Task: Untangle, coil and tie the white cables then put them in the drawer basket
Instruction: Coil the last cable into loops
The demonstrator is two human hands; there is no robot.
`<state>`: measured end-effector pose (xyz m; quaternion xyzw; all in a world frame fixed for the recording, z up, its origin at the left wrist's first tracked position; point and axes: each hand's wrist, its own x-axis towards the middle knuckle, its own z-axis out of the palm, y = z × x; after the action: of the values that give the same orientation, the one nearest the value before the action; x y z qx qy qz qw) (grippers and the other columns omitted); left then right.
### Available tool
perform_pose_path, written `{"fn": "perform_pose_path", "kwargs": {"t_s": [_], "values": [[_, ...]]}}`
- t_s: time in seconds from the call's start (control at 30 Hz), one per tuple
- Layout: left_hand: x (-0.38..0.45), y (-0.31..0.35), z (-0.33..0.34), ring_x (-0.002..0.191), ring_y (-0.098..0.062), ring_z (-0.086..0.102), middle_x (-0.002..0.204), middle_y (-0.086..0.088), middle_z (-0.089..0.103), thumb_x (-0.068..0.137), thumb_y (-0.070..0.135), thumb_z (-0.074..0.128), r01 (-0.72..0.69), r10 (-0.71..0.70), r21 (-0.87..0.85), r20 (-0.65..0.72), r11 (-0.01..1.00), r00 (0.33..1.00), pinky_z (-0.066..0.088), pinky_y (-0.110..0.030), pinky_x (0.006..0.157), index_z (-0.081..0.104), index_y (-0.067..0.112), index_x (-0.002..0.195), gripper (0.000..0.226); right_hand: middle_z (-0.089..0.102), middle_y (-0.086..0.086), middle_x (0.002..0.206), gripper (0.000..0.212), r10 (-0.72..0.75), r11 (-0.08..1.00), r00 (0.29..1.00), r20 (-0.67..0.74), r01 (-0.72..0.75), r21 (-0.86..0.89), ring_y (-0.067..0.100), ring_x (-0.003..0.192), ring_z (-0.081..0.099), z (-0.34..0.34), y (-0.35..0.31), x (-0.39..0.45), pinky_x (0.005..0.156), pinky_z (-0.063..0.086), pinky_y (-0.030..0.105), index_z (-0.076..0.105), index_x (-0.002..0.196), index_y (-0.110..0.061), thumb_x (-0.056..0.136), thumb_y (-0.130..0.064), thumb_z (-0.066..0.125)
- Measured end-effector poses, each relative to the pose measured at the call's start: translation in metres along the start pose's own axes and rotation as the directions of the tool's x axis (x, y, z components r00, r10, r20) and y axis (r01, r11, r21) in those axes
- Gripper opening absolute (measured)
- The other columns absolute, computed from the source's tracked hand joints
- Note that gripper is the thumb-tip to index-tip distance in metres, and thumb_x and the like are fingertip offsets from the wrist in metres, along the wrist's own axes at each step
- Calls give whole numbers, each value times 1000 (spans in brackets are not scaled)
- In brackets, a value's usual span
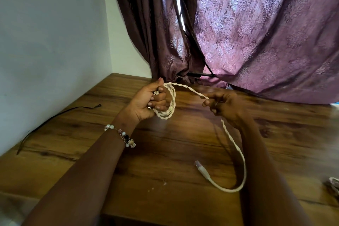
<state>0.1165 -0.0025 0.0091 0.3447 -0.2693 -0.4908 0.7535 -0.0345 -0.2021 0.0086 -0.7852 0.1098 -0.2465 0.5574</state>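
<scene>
A white twisted cable (190,89) runs between my two hands above the wooden table (165,152). My left hand (150,100) grips several coiled loops of it, the coil (169,110) hanging round my curled fingers. My right hand (222,105) pinches the cable a short way to the right. From that hand the free end drops in a long curve, and its white plug (201,169) lies on the table near the front. No drawer basket is in view.
A thin black cable tie (55,117) lies on the table by the left wall. Purple curtains (256,33) hang behind the table and drape onto its back edge. Part of another white thing (333,182) shows at the right edge.
</scene>
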Motion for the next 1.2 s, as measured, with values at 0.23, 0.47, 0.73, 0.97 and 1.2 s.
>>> {"fn": "perform_pose_path", "kwargs": {"t_s": [0.23, 0.47, 0.73, 0.97, 1.2], "values": [[4, 6, -8, 23, -5, 24, 33, 8, 27, 101, 38, 32, -191, 176, -233, -84, 954, 981, 26, -14, 33, 47, 16, 58, 51, 63, 15, 97, 29, 78, 662, 985, 156, 66, -746, 14, 71, 50, 25, -19, 5, 56, 36, 6, 63, 115, 1, 87, 2, 57], [2, 21, -27, 28, -6, 25, 38, 6, 30, 101, 36, 38, -477, 364, -485, -312, 733, 877, 33, -18, 36, 47, 13, 55, 52, 59, 14, 121, 33, 55, 33, 986, 158, 156, -987, 33, 109, 59, 49, -16, 3, 82, 47, 39, 53, 129, -16, 97, -20, 47], [6, 13, -12, 43, -15, 56, 51, -2, 58, 100, 42, 36, -446, 434, 83, -444, 891, 784, 55, -32, 54, 56, 10, 72, 47, 55, 8, 119, 37, -260, -48, 786, 561, 569, -821, 31, 108, 49, 89, -21, -1, 71, 50, 41, 53, 129, -19, 94, -16, 43], [3, -5, 7, 45, -13, 62, 54, -3, 65, 102, 27, 38, -221, 337, 359, -304, 907, 891, 52, -25, 43, 56, 4, 82, 35, 55, 11, 95, 24, -621, 260, 665, 415, 674, -692, 26, 90, 49, 83, -22, 2, 59, 40, 29, 69, 97, -13, 82, -17, 51], [6, -23, 7, 25, -7, 31, 41, -5, 48, 101, 39, 30, -4, 35, 463, -58, 886, 998, 42, -21, 41, 51, 5, 82, 44, 68, 1, 83, 12, -611, 625, 791, 26, 502, -598, 16, 74, 63, 57, -20, 10, 66, 51, 34, 73, 87, -17, 74, -16, 73]]}}
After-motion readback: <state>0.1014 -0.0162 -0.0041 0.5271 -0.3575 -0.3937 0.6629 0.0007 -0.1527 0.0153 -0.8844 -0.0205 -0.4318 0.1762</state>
